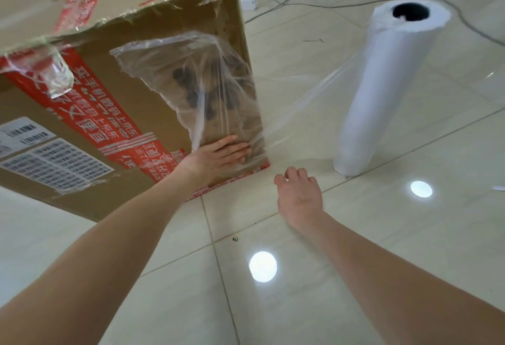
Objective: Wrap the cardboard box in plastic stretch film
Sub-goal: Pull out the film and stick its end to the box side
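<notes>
Step in hand: by my reading, anchoring the loose end of the stretch film (191,82) on the cardboard box (114,93) so the first turn can be pulled round.
Left grip: the left grip (218,156) lies flat, its fingers (235,150) straight and together. It presses the film's lower edge against the side of the box and curls round nothing.
Right grip: the right grip (299,197) hovers above the floor (410,235) with its fingers loosely bent. It holds nothing and touches nothing.
Box: directly under the left grip's palm. The near bottom corner is just past its fingertips, and the rest of the box rises above and behind that grip.
Film on the box: a crumpled, ragged patch runs up from the left grip and covers only part of this one side.
Roll: the roll (382,85) stands upright on the floor, beyond the right grip and off to its outer side, apart from it.
Web: a thin sheet of film (300,98) runs from the box corner near the left grip's fingertips across to the roll, passing above and ahead of the right grip.
Doing it well: hold the flat palm firm so the end does not peel off. Take the roll with the free grip, draw the web taut before turning the corner, and smooth out the wrinkles.
Progress: early, since most of the cardboard is bare.
</notes>
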Tool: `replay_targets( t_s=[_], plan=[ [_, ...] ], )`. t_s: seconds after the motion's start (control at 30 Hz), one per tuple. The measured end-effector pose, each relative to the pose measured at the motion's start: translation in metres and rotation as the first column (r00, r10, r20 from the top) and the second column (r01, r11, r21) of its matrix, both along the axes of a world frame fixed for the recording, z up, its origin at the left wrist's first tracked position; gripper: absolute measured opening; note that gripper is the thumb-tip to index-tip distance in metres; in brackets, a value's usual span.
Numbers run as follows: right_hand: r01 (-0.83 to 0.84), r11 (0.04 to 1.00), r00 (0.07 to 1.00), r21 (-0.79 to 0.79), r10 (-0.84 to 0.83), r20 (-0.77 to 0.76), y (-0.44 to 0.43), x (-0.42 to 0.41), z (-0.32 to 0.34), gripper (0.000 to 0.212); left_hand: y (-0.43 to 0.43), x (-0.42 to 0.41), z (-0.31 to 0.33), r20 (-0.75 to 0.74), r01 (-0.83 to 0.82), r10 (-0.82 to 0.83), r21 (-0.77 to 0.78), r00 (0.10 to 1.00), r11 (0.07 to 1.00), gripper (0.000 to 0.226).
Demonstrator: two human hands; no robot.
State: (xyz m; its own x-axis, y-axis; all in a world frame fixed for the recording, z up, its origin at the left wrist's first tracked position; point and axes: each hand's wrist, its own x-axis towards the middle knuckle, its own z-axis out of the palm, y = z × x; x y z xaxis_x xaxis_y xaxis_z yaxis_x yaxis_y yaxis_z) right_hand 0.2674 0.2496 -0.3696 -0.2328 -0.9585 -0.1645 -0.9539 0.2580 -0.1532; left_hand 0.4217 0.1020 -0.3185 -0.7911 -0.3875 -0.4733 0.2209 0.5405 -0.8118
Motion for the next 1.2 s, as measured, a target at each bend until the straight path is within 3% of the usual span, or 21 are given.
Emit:
replay_targets(
  t_s=[0.27, 0.4, 0.47, 0.53, 0.73, 0.9, 1.0, 1.2],
  plan=[
    [-0.012, 1.000, 1.000, 0.000, 0.012, -0.003, -0.002, 0.001, 0.006, 0.042, -0.002, 0.017, 0.002, 0.071, 0.032, -0.037, 0.074, 0.997, 0.997, 0.069],
    [-0.024, 1.000, 1.000, -0.005, 0.024, -0.010, 0.001, 0.006, 0.012, 0.043, 0.004, 0.022, 0.004, 0.046, -0.014, 0.006, 0.190, 0.999, 0.982, 0.063],
    [-0.032, 0.999, 0.999, -0.010, 0.032, -0.007, 0.002, 0.007, 0.017, 0.044, 0.006, 0.019, 0.019, -0.009, -0.007, 0.010, 0.297, 1.000, 0.955, 0.061],
    [-0.042, 0.998, 0.999, -0.037, 0.042, -0.016, 0.003, 0.008, 0.025, 0.043, 0.008, 0.013, 0.044, -0.180, 0.105, -0.046, 0.336, 0.983, 0.936, 0.061],
    [-0.084, 0.992, 0.995, -0.093, 0.078, -0.061, 0.005, 0.009, 0.060, 0.043, -0.002, -0.004, 0.144, -0.407, 0.268, -0.227, 0.047, 0.885, 0.962, 0.061],
    [-0.109, 0.984, 0.990, -0.143, 0.095, -0.099, 0.003, 0.006, 0.083, 0.040, -0.009, -0.018, 0.191, -0.391, 0.301, -0.346, -0.173, 0.853, 0.938, 0.058],
    [-0.127, 0.980, 0.986, -0.151, 0.108, -0.131, -0.001, 0.004, 0.090, 0.043, -0.010, -0.018, 0.186, -0.344, 0.268, -0.337, -0.233, 0.876, 0.935, 0.060],
    [-0.110, 0.984, 0.987, -0.143, 0.091, -0.136, -0.006, -0.003, 0.087, 0.041, -0.011, -0.020, 0.181, -0.389, 0.210, -0.293, -0.242, 0.873, 0.947, 0.068]
  ],
)
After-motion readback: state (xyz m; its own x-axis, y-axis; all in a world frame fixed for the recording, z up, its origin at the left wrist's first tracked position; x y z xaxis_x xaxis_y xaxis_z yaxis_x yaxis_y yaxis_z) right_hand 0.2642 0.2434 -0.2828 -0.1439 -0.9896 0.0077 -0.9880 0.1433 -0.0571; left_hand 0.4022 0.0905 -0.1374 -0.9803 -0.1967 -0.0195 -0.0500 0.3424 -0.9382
